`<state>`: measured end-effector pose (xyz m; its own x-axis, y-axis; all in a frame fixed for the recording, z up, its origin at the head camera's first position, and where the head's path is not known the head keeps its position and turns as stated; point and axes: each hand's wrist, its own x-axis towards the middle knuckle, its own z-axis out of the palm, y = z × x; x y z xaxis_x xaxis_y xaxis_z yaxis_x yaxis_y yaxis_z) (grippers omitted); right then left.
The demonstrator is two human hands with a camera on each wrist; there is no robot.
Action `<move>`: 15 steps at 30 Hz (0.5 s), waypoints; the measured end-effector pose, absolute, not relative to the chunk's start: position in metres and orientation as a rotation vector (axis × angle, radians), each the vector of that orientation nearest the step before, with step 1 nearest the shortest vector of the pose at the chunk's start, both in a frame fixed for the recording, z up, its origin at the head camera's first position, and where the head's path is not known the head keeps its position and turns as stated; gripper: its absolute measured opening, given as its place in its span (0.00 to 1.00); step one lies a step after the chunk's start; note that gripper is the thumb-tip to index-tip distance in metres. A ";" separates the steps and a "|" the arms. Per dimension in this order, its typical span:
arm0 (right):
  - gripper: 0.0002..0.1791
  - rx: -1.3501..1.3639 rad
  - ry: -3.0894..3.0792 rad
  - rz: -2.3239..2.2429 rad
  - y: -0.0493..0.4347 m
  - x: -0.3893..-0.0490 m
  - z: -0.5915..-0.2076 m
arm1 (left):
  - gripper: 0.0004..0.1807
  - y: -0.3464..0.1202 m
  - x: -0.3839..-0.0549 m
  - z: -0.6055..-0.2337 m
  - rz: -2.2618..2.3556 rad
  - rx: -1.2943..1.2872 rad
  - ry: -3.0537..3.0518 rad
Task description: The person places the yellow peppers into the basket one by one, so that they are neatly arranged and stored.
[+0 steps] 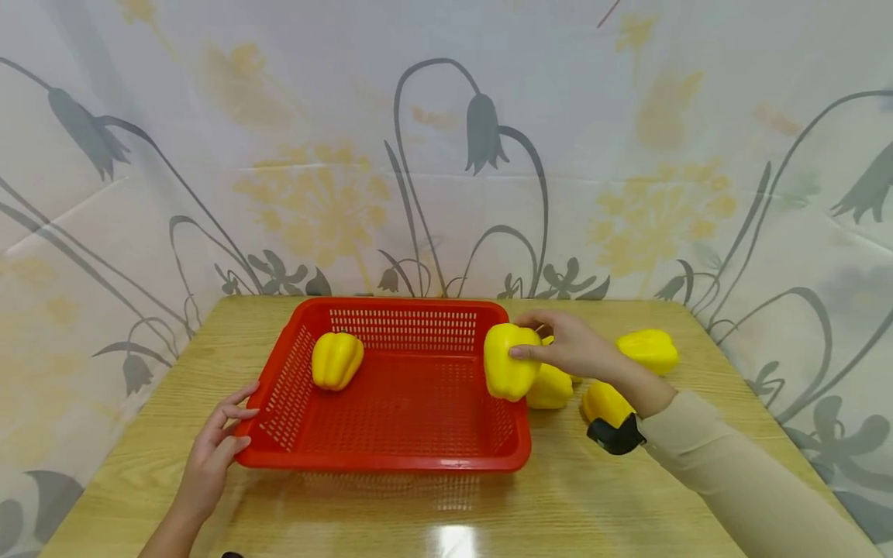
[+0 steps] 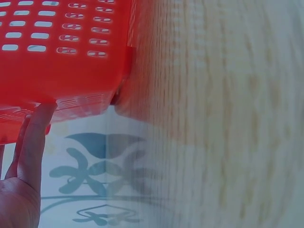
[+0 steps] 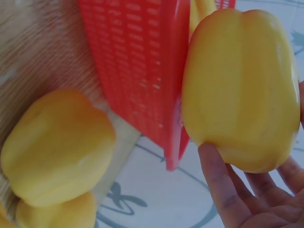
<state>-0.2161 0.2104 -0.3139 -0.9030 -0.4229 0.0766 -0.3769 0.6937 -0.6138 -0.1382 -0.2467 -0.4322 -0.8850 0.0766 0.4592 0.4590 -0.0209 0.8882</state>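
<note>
My right hand (image 1: 568,341) holds a yellow bell pepper (image 1: 509,363) between thumb and fingers, over the right rim of a red plastic basket (image 1: 391,463). In the right wrist view the held pepper (image 3: 242,90) overlaps the basket's rim, fingertips at its lower end. Inside the basket, near its left wall, lies another yellow bell pepper (image 1: 337,361). My left hand (image 1: 209,457) rests fairly straight fingers against the basket's left front corner. The left wrist view shows a straight finger (image 2: 35,142) touching the red basket (image 2: 71,71) from outside.
Right of the basket, several more yellow bell peppers lie on the wooden table (image 1: 593,496), among them one pepper (image 1: 649,350) beyond my forearm and one (image 1: 551,387) beside the basket. A flower-printed curtain (image 1: 446,217) hangs behind the table.
</note>
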 end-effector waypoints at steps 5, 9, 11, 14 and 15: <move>0.23 -0.716 2.768 -1.062 0.194 -0.223 -0.315 | 0.18 -0.248 -0.137 -0.431 -1.959 -0.528 -2.016; 0.23 -0.735 2.750 -1.088 0.181 -0.229 -0.317 | 0.19 -0.250 -0.136 -0.430 -1.965 -0.512 -2.006; 0.22 -0.736 2.767 -1.078 0.175 -0.231 -0.318 | 0.20 -0.250 -0.137 -0.431 -1.995 -0.538 -1.987; 0.22 -0.760 2.777 -1.076 0.168 -0.236 -0.319 | 0.23 -0.248 -0.139 -0.432 -2.044 -0.589 -1.961; 0.22 -0.764 2.770 -1.082 0.165 -0.237 -0.318 | 0.23 -0.248 -0.139 -0.432 -2.047 -0.593 -1.964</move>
